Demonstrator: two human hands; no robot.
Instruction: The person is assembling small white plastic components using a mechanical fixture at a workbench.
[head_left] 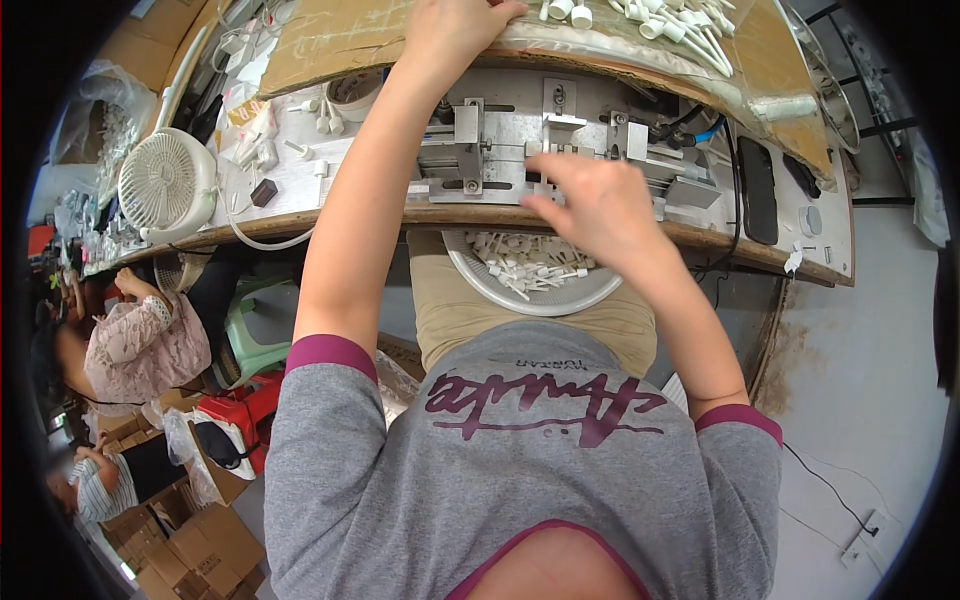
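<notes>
My left hand [462,28] reaches to the far edge of the view, over a raised cardboard sheet [340,45]. Its fingers are partly cut off by the frame, beside a few white plastic pieces with round heads [581,16]. My right hand [600,200] is at the middle of a metal clamping fixture [466,150] on the bench, thumb and forefinger apart and nothing visible between them. Just beyond its fingertips is a small upright metal bracket [562,120]. A pale basin [478,275] on my lap holds many small white plastic pieces [530,262].
More white stemmed pieces [690,30] are heaped on the cardboard at the right. On the bench lie a dark phone [758,190], a tape roll [352,95] and a small brown block [264,193]. A white fan [168,185] stands left. Other people [150,345] sit further left.
</notes>
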